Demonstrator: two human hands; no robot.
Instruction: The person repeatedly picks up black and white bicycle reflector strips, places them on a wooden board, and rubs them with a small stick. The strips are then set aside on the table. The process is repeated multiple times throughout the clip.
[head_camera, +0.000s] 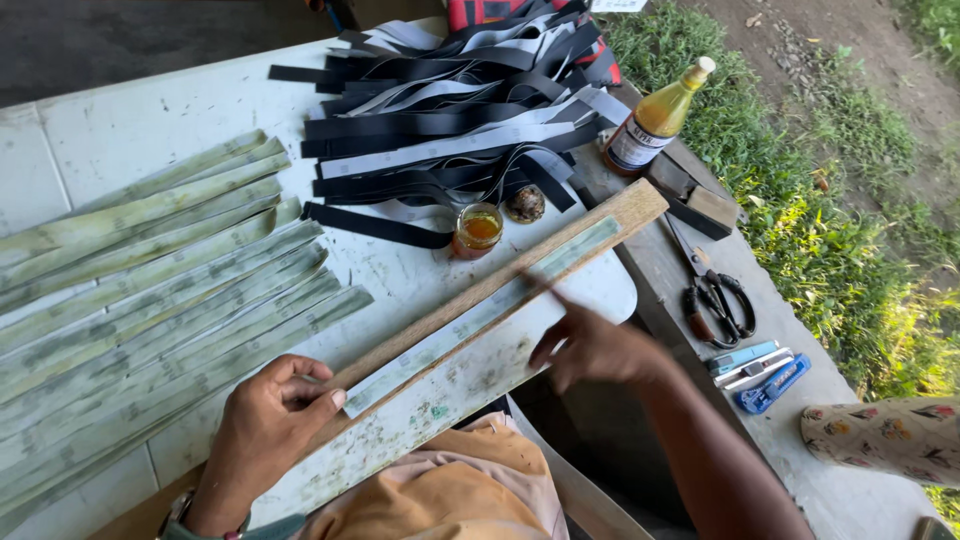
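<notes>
Wooden board (500, 290) lies slanted across the white table (150, 120) with a pale green strip (480, 312) lying along it. Left hand (268, 425) pinches the strip's near end against the board, thumb on top (fingers curled). Right hand (590, 345) is blurred, fingers together, fingertips touching the strip further up, near a small jar (478, 230).

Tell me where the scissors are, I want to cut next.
In the head view, the scissors lie on the grey bench to the right of the wooden board, just above the blue cutters and below the bottle.
</notes>
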